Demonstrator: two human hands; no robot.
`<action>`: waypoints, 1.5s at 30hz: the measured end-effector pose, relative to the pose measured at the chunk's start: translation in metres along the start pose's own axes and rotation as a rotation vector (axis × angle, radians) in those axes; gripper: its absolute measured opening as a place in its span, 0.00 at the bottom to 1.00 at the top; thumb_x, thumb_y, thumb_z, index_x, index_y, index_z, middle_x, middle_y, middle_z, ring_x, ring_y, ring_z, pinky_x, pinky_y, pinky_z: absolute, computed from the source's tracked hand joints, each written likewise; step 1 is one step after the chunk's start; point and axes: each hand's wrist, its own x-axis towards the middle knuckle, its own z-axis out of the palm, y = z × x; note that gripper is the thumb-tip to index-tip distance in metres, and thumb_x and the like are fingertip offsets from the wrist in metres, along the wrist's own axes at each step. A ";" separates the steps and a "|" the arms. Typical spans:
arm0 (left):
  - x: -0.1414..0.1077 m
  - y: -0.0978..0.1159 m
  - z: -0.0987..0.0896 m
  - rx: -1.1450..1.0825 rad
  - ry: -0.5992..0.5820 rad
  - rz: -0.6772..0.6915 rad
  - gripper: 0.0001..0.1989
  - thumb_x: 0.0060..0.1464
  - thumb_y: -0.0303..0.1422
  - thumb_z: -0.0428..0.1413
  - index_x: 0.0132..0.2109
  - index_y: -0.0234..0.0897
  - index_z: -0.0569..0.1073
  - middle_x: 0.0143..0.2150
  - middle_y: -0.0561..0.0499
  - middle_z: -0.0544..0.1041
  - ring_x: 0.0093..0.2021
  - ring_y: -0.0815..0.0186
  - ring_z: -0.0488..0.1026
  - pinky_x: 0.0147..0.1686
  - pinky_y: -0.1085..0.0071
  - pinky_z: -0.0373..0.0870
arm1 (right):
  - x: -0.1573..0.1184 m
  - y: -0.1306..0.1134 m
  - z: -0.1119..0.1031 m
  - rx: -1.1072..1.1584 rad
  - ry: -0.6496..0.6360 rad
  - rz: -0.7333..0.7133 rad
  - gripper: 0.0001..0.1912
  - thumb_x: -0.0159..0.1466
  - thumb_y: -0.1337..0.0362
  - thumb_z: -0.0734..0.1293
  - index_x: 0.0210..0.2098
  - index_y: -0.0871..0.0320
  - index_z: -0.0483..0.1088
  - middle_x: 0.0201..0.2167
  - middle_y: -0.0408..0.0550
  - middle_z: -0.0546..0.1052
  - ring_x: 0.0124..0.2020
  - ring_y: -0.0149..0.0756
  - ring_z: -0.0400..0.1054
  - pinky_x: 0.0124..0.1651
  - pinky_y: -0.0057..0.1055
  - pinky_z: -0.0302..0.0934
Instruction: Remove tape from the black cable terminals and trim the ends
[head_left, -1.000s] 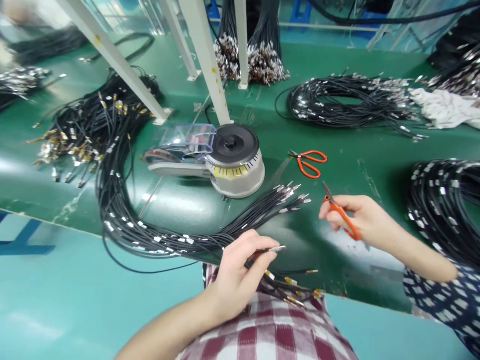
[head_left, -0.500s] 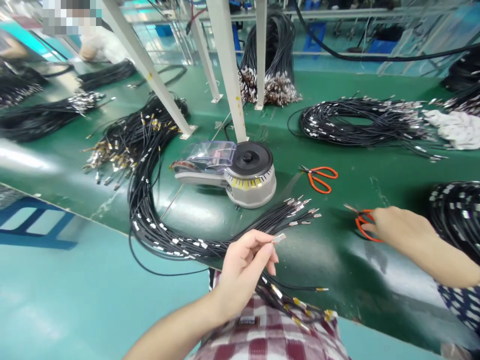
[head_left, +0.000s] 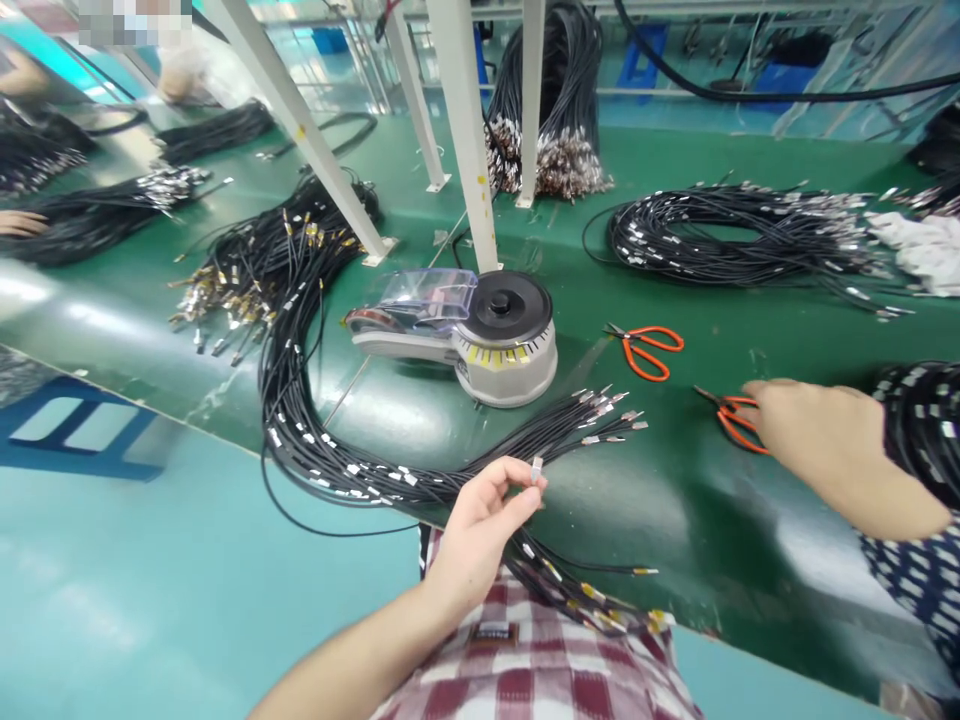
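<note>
My left hand (head_left: 491, 510) pinches a black cable between thumb and fingertips, just above the near bench edge. Its small silvery-white end (head_left: 537, 468) points up; the cable behind it is hidden by my hand. Around that hand runs a thick bundle of black cables (head_left: 337, 475) with white tags, one end fanned out to the right. My right hand (head_left: 817, 440) is closed over the handle end of orange-handled scissors (head_left: 739, 415), blades toward the upper left; its fingertips are partly hidden. A second pair of orange-handled scissors (head_left: 651, 350) lies just beyond.
A round tape dispenser (head_left: 506, 340) stands mid-bench, before white posts (head_left: 465, 150). More cable bundles lie at left (head_left: 232, 270), far right (head_left: 735, 235) and near right (head_left: 922, 430). A white cloth (head_left: 922, 245) is at right. A co-worker's hand (head_left: 22, 222) rests on cables at far left.
The cable end in my left hand has turned from pointing right to pointing up. My right hand and its scissors have shifted slightly away from me. A co-worker's hand has appeared at far left.
</note>
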 end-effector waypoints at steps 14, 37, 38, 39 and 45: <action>0.009 0.004 -0.007 0.027 0.007 -0.029 0.19 0.46 0.39 0.68 0.30 0.34 0.67 0.23 0.59 0.69 0.15 0.76 0.65 0.16 0.78 0.63 | -0.039 -0.172 -0.004 0.781 0.262 -0.915 0.17 0.71 0.66 0.58 0.27 0.58 0.69 0.24 0.45 0.74 0.25 0.31 0.64 0.31 0.32 0.53; 0.009 0.009 -0.006 0.005 -0.043 -0.055 0.20 0.48 0.38 0.67 0.43 0.35 0.69 0.24 0.54 0.76 0.15 0.73 0.68 0.16 0.78 0.65 | 0.007 -0.180 -0.042 1.729 -0.394 -0.139 0.17 0.55 0.50 0.74 0.27 0.58 0.72 0.23 0.40 0.70 0.18 0.24 0.56 0.25 0.27 0.54; 0.009 0.010 -0.006 0.009 -0.045 -0.058 0.22 0.48 0.38 0.67 0.46 0.35 0.68 0.24 0.54 0.76 0.15 0.72 0.69 0.16 0.77 0.66 | 0.000 -0.173 -0.042 1.691 -0.478 -0.183 0.17 0.56 0.50 0.73 0.27 0.58 0.71 0.23 0.40 0.70 0.19 0.24 0.56 0.24 0.27 0.53; 0.009 0.011 -0.006 0.016 -0.045 -0.061 0.23 0.48 0.37 0.67 0.48 0.35 0.69 0.24 0.54 0.76 0.15 0.72 0.69 0.16 0.77 0.67 | -0.006 -0.167 -0.040 1.646 -0.561 -0.217 0.18 0.56 0.49 0.73 0.28 0.58 0.71 0.23 0.40 0.69 0.20 0.25 0.56 0.24 0.26 0.53; 0.010 0.012 -0.003 0.110 -0.048 -0.088 0.23 0.47 0.36 0.67 0.49 0.33 0.73 0.24 0.54 0.76 0.15 0.71 0.70 0.16 0.76 0.69 | -0.032 -0.144 -0.022 1.404 -0.695 -0.337 0.16 0.60 0.52 0.71 0.27 0.59 0.71 0.24 0.41 0.71 0.26 0.29 0.59 0.31 0.28 0.57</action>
